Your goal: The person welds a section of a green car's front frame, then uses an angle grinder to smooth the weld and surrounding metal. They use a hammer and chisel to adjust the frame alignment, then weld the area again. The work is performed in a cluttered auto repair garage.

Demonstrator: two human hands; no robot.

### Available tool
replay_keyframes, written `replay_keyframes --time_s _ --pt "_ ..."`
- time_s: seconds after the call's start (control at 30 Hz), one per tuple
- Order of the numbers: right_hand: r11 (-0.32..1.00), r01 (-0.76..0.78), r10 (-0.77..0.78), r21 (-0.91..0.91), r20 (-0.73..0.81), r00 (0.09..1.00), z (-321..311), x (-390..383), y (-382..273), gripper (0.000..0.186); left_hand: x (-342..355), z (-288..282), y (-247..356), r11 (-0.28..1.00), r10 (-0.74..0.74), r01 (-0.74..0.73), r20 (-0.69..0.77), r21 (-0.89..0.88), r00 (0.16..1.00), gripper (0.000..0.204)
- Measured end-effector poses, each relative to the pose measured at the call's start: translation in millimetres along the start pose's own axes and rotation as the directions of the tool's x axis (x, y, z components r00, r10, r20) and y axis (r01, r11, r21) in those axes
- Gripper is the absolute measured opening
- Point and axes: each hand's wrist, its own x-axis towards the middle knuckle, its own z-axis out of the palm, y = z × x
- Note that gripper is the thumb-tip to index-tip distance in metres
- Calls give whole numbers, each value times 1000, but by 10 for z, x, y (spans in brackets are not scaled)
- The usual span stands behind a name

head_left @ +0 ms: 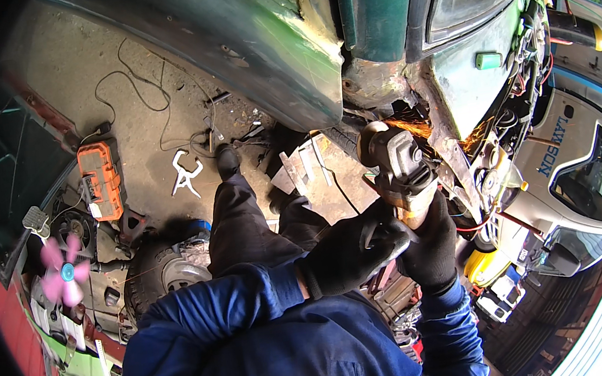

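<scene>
The black-gloved left hand [353, 251] curls its fingers around the rear of a grinder [399, 158], and the right hand [432, 247], gloved alike, wraps the same end from the other side. The grinder is out in front of the person, its head near the ragged metal of a green car [377, 8], where orange sparks [413, 128] fly (the disc's contact is hidden). On the floor [92, 48] lie a white clamp [181, 176] and, farther left, an orange case [99, 183]. A pink fan [67, 272] stands left of a tyre [149, 276].
</scene>
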Motion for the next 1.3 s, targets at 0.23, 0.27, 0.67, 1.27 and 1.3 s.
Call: replay_keyframes --time_s 0.23,0.27,0.67,1.27,1.3 --pt "999 7 -7 -53 16 1000 -4 19 -72 71 23 13 -13 1000 -2 2 8 -19 1000 49" --pt "999 -1 2 -40 14 1000 -3 19 -68 71 22 14 -13 1000 -4 4 8 -21 1000 48" --pt "1000 5 -5 -30 -2 1000 -5 30 -35 71 24 -10 18 999 10 -10 15 33 1000 46" --pt "997 10 -11 71 5 1000 -41 36 -69 64 28 -5 169 999 -34 33 47 16 998 38" --pt "998 6 -7 59 14 1000 -53 42 -101 64 27 3 163 999 -38 38 48 13 998 36"
